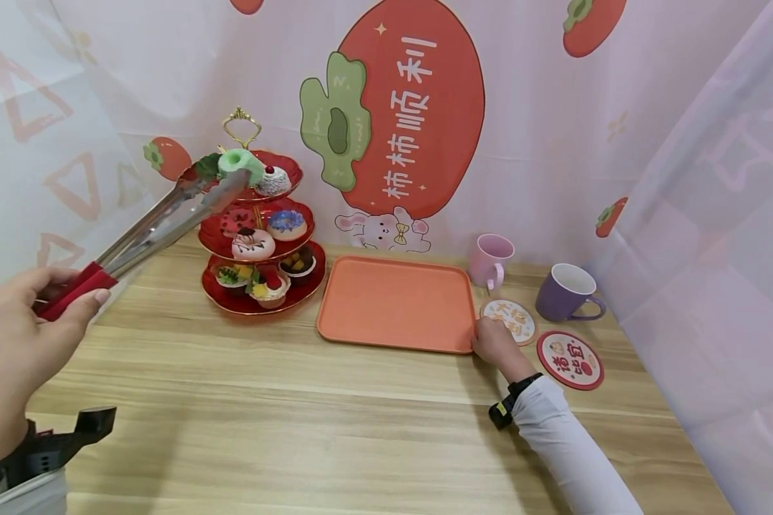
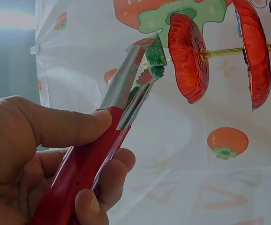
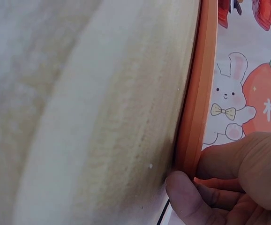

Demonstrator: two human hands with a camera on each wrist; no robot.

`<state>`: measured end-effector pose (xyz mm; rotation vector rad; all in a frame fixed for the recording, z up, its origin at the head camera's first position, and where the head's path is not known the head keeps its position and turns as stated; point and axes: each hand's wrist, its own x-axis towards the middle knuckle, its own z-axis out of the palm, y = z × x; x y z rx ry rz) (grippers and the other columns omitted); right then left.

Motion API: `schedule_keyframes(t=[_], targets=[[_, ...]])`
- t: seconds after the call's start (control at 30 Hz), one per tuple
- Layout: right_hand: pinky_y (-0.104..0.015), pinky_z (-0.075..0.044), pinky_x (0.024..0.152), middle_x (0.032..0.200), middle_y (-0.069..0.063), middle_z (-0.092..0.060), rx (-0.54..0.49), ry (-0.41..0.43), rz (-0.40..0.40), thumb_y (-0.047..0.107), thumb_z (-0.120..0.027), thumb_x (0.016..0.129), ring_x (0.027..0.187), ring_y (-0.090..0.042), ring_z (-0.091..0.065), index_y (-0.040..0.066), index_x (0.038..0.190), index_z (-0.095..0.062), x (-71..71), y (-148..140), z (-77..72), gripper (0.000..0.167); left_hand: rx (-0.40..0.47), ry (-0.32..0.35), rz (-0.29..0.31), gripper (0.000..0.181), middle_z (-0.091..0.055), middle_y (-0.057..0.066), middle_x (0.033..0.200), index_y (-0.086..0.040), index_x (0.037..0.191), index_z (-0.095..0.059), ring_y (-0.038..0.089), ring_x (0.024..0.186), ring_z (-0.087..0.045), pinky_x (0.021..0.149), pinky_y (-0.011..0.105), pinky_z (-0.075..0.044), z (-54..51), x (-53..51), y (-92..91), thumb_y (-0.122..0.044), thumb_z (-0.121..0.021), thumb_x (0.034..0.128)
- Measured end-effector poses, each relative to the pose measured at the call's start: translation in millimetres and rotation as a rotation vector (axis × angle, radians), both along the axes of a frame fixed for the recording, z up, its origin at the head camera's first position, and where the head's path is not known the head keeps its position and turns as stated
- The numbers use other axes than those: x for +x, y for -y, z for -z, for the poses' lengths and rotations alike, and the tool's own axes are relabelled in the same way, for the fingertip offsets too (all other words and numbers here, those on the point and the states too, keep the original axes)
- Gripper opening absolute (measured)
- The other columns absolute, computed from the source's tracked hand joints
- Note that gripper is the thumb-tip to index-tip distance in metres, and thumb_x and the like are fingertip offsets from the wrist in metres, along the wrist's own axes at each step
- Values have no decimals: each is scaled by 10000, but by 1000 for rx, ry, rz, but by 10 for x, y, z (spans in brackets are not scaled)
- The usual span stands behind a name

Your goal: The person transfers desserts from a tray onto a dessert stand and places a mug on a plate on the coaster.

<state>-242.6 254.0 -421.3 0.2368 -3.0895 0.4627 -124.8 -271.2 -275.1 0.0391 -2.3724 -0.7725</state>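
Note:
My left hand (image 1: 22, 336) grips metal tongs (image 1: 167, 222) by their red handles. Between the tong tips is a light green ring-shaped pastry (image 1: 237, 162), which looks dark green in the left wrist view. It appears above the top tier of a red three-tier cake stand (image 1: 260, 307); in the left wrist view a gap shows between tips and plate. At the near right corner of an orange tray (image 1: 396, 304), my right hand (image 1: 497, 345) pinches the rim, thumb and finger on either side in the right wrist view. The tray lies on the wooden table.
The stand carries a white cake with a red berry (image 1: 273, 182), a pink doughnut (image 1: 253, 244), a blue doughnut (image 1: 287, 224) and several tarts. Right of the tray are a pink mug (image 1: 489, 259), a purple mug (image 1: 563, 292), a pale coaster (image 1: 514, 322) and a red-rimmed coaster (image 1: 570, 360).

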Motion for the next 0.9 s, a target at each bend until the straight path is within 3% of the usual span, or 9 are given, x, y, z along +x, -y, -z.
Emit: schedule_keyframes(t=[0.17, 0.53, 0.7, 0.9], targets=[[-384, -422, 543, 603, -76, -498, 2, -3, -2, 0, -570, 810, 602, -255, -521, 42, 625, -522, -3, -9, 3, 195, 0, 18, -43, 293, -507, 364, 866, 164, 1055, -539, -152, 518, -277, 429, 73, -273, -46, -2, -16, 27, -646, 820], [-373, -415, 539, 603, -71, -494, 3, 5, 3, -2, -580, 801, 597, -246, -508, 44, 628, -525, -3, -8, 5, 188, -18, 112, -92, 334, -511, 363, 924, 135, 1113, -538, -125, 535, -284, 410, 113, -292, 3, -47, 92, -69, -628, 865], [-381, -419, 545, 611, -77, -500, 5, 4, 4, 1, -576, 804, 610, -252, -520, 44, 628, -522, -4, -10, 6, 189, -23, 167, -103, 369, -502, 371, 960, 122, 1155, -527, -66, 544, -321, 406, 121, -300, -12, -63, 111, -112, -617, 885], [-381, -419, 547, 609, -76, -498, 7, 1, 5, 2, -579, 805, 609, -254, -521, 45, 627, -521, -6, -12, 3, 192, -47, 184, -105, 381, -501, 380, 952, 140, 1144, -517, 10, 553, -364, 401, 123, -302, -21, -80, 125, -117, -618, 881]])
